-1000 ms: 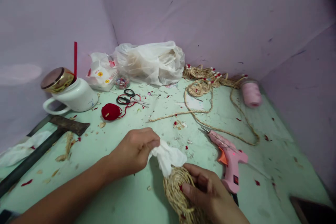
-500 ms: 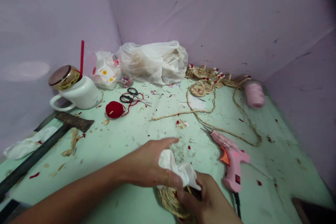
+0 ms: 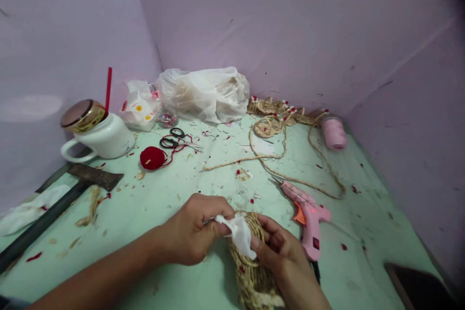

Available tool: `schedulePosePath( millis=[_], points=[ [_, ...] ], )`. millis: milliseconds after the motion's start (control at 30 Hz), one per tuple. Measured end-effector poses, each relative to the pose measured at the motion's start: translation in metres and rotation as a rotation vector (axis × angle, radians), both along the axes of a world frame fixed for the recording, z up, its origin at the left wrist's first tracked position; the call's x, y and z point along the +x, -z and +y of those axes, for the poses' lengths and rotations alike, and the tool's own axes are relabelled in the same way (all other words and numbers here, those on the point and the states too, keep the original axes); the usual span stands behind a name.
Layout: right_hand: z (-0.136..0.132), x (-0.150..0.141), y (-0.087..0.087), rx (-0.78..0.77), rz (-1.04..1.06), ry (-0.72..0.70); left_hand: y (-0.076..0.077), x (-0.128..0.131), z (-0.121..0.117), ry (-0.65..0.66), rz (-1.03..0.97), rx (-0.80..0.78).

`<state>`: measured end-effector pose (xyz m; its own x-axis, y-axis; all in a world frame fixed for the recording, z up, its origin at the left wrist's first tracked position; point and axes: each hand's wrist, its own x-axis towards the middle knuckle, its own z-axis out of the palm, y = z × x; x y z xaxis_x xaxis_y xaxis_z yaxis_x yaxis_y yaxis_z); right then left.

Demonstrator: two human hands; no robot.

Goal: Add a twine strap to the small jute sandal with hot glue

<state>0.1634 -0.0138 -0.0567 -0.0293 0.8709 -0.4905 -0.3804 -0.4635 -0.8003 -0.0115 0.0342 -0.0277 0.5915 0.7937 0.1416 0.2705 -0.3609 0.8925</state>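
Observation:
My left hand pinches one end of a crumpled white tissue, fingers closed on it. The tissue hangs against a woven straw-rope piece with a small red bit on its side. My right hand grips the right side of that woven piece, its thumb by the tissue's lower edge. To the right of my hands lies a pink glue gun with an orange trigger and a lit red light. Part of the woven piece runs out of the bottom of the view.
A hammer-like tool, white mug, red yarn ball and scissors lie left. Behind are a plastic bag, coiled rope pieces and a pink thread spool. A dark phone-like object is at lower right.
My left hand has closed on the tissue and drawn it left. The woven piece has risen and turned, showing more of itself. The view has shifted slightly.

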Motion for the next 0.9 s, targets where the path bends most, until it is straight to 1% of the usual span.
schedulePosePath(
  millis=[67, 100, 167, 267, 333, 433, 467, 533, 567, 600, 667, 700, 733, 767, 800, 867, 900],
  points=[
    [-0.001, -0.001, 0.004, 0.009, -0.011, 0.035, -0.002, -0.003, 0.003, 0.012, 0.049, -0.066],
    [-0.002, -0.001, 0.006, 0.010, -0.016, 0.042, -0.003, -0.004, 0.005, -0.006, 0.059, -0.085],
    [-0.002, 0.000, 0.008, 0.008, -0.023, 0.039, -0.005, -0.009, 0.010, -0.083, 0.073, -0.097],
    [-0.001, 0.003, 0.008, 0.017, -0.047, 0.045, -0.008, -0.019, 0.020, -0.263, 0.122, -0.081],
    [0.000, 0.004, 0.007, 0.037, -0.078, 0.067, -0.009, -0.027, 0.027, -0.389, 0.205, -0.048],
    [0.002, 0.004, 0.006, 0.073, -0.126, 0.081, -0.005, -0.039, 0.038, -0.610, 0.465, 0.060],
    [0.002, 0.003, 0.006, 0.080, -0.137, 0.079, -0.002, -0.043, 0.041, -0.645, 0.563, 0.113],
    [0.002, 0.002, 0.006, 0.082, -0.151, 0.075, 0.003, -0.046, 0.044, -0.645, 0.689, 0.248],
    [0.002, 0.002, 0.007, 0.081, -0.155, 0.076, 0.005, -0.045, 0.044, -0.639, 0.698, 0.333],
    [0.002, 0.002, 0.007, 0.080, -0.159, 0.080, 0.006, -0.043, 0.042, -0.637, 0.666, 0.418],
    [0.002, 0.001, 0.007, 0.075, -0.158, 0.080, 0.007, -0.034, 0.034, -0.636, 0.499, 0.554],
    [0.002, 0.001, 0.007, 0.073, -0.150, 0.073, 0.007, -0.027, 0.029, -0.571, 0.384, 0.564],
    [0.002, 0.001, 0.006, 0.071, -0.139, 0.064, 0.007, -0.020, 0.023, -0.449, 0.261, 0.535],
    [0.002, 0.000, 0.006, 0.071, -0.128, 0.055, 0.007, -0.012, 0.017, -0.323, 0.162, 0.464],
    [0.002, 0.000, 0.006, 0.073, -0.117, 0.048, 0.008, -0.005, 0.011, -0.260, 0.101, 0.373],
    [0.001, 0.001, 0.005, 0.089, -0.096, 0.041, 0.010, 0.006, 0.004, -0.205, 0.019, 0.301],
    [0.001, 0.001, 0.005, 0.100, -0.091, 0.036, 0.012, 0.010, 0.002, -0.198, -0.008, 0.282]
  ],
)
